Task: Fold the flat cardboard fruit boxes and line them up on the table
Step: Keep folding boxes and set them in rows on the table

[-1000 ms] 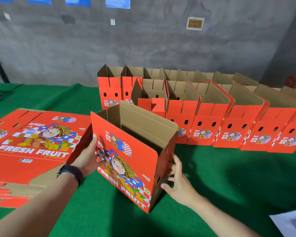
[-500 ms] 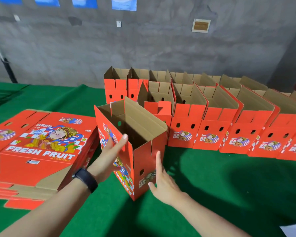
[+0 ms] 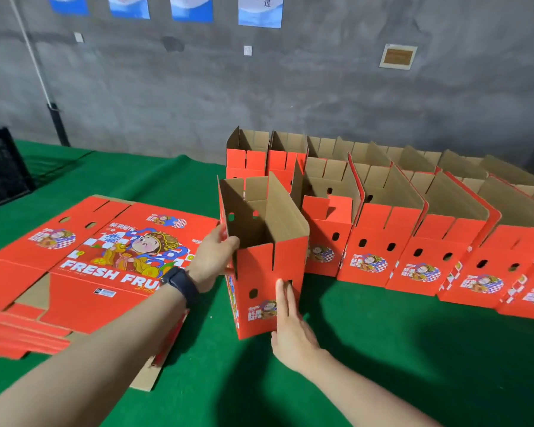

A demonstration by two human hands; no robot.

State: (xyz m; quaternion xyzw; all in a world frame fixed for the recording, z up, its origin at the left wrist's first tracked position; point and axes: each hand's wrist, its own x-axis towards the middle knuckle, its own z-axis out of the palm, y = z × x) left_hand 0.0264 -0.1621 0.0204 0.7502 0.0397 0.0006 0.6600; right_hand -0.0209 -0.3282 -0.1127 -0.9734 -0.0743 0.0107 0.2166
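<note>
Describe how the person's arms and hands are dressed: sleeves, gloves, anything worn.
Both forearms are bare, with no sleeves in view. The left hand and right hand wear no gloves, and no rings show on the fingers. A dark, smooth wristband, like a fitness tracker, circles the left wrist; the right wrist carries nothing.

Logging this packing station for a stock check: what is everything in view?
Open box: one, red, brown inside, upright mid-table.
Folded boxes: two rows, count unclear, red, back right of table.
Flat boxes: one stack, red, left on table.
Table: one, green cover.
Crate: one, black, far left.
Posters: four, blue and white, top of wall.
Plaque: one, framed, wall right.
Watch: one, black, left wrist.
Left hand: one, grips the open box's left wall.
Right hand: one, fingers flat on its front face.
</note>
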